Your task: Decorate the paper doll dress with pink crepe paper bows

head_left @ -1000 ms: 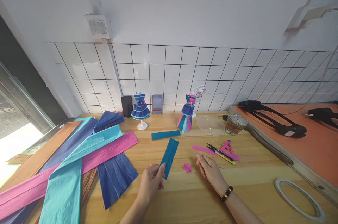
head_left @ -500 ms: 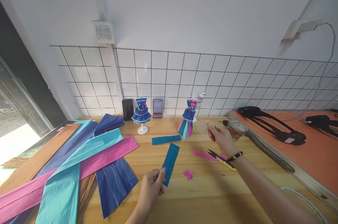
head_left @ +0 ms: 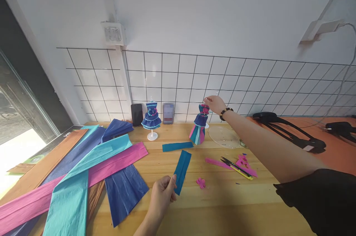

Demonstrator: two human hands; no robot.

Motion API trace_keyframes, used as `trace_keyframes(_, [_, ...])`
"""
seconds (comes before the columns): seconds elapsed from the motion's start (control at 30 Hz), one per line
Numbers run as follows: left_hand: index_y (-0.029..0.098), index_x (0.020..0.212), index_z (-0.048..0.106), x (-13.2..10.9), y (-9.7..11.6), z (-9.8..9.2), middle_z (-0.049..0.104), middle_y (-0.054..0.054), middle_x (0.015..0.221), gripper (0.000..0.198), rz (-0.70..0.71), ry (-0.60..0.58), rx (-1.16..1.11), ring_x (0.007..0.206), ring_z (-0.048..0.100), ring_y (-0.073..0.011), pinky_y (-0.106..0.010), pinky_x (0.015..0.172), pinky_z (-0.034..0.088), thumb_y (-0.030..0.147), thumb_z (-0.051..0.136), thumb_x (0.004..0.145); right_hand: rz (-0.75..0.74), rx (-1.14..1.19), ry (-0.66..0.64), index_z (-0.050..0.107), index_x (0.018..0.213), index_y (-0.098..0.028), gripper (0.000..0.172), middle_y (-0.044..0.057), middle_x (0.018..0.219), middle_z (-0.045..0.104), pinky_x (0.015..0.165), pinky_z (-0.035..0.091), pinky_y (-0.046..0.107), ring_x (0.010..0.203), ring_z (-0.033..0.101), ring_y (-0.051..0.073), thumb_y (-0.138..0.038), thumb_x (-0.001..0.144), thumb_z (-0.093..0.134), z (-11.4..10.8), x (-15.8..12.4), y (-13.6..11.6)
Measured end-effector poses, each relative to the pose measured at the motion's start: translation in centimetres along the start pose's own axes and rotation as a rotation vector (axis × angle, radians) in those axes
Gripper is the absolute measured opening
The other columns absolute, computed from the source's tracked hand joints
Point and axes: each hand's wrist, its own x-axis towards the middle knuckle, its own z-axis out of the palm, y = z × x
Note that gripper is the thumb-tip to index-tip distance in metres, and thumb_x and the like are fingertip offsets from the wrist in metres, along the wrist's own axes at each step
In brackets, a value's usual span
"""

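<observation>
My left hand (head_left: 164,189) is closed, with thumb and fingers pinching the lower edge of a teal crepe paper strip (head_left: 183,167). My right hand (head_left: 214,103) reaches to the back, its fingers closed at the neck of a miniature dress form (head_left: 200,120) in a navy bodice and a striped pink and teal skirt. Its fingers hide the form's top. Another small form behind it is mostly covered by my hand. A second teal strip (head_left: 177,147) lies left of the skirt. A pink paper flower (head_left: 200,183) rests on the table between my arms.
At left lie long crepe strips, including pink (head_left: 119,163) and turquoise (head_left: 69,199). A blue-dressed form (head_left: 151,115) stands between a black phone (head_left: 137,114) and a lit phone (head_left: 168,113). Yellow-handled scissors (head_left: 237,168) lie by pink scraps (head_left: 244,161), below a clear disc (head_left: 223,137).
My right hand has moved left and away from me, from over the clear disc to the top of the striped-skirt dress form. My left hand still holds the teal strip.
</observation>
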Motion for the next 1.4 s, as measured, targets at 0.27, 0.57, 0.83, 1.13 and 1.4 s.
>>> trace_keyframes(0.27, [0.018,0.051,0.048,0.1,0.1,-0.1,0.046,0.004,0.032,0.044,-0.002,0.006,-0.022,0.032,0.037,-0.0089,-0.019,0.038,0.031,0.057,0.047,0.072,-0.017,-0.03,-0.068,0.062,0.065,-0.013,0.032,0.001,0.054,0.054,0.051,0.034,0.025,0.056,0.051,0.014,-0.034,0.084,0.047,-2.4,-0.9,-1.0])
trace_keyframes(0.57, [0.017,0.059,0.054,0.6,-0.6,-0.5,0.053,0.001,0.042,0.04,0.076,0.057,0.12,0.04,0.048,-0.0126,-0.023,0.045,0.039,0.052,0.046,0.076,-0.099,0.066,-0.143,0.062,0.067,-0.014,0.03,-0.004,0.047,0.041,0.043,0.025,0.024,0.044,0.033,0.009,-0.039,0.078,0.048,-6.5,-4.3,-2.5])
trace_keyframes(0.83, [0.021,0.088,0.068,0.5,-0.3,-0.8,0.062,-0.007,0.09,0.02,0.299,0.189,0.933,0.091,0.052,-0.0261,-0.036,0.08,0.039,0.03,0.06,0.072,-0.188,0.155,-0.207,0.066,0.077,-0.016,0.027,0.002,0.075,0.066,0.058,0.04,0.023,0.067,0.056,0.015,-0.037,0.079,0.05,-8.9,-7.8,-3.7])
trace_keyframes(1.13, [0.021,0.073,0.066,1.1,0.5,-3.0,0.065,-0.004,0.084,0.018,0.268,0.291,0.958,0.086,0.053,-0.0224,-0.031,0.077,0.037,0.025,0.05,0.079,-0.236,0.216,-0.198,0.068,0.083,-0.014,0.028,0.003,0.081,0.069,0.061,0.043,0.023,0.074,0.061,0.016,-0.035,0.08,0.049,-9.2,-9.1,-5.2])
trace_keyframes(1.4, [0.023,0.076,0.065,1.2,1.7,-6.1,0.063,-0.007,0.093,0.021,0.12,0.565,1.035,0.095,0.049,-0.0297,-0.04,0.077,0.035,0.031,0.046,0.079,-0.305,0.224,-0.239,0.067,0.078,-0.015,0.025,0.004,0.08,0.069,0.062,0.041,0.023,0.074,0.06,0.016,-0.031,0.082,0.048,-7.4,-9.8,-6.1])
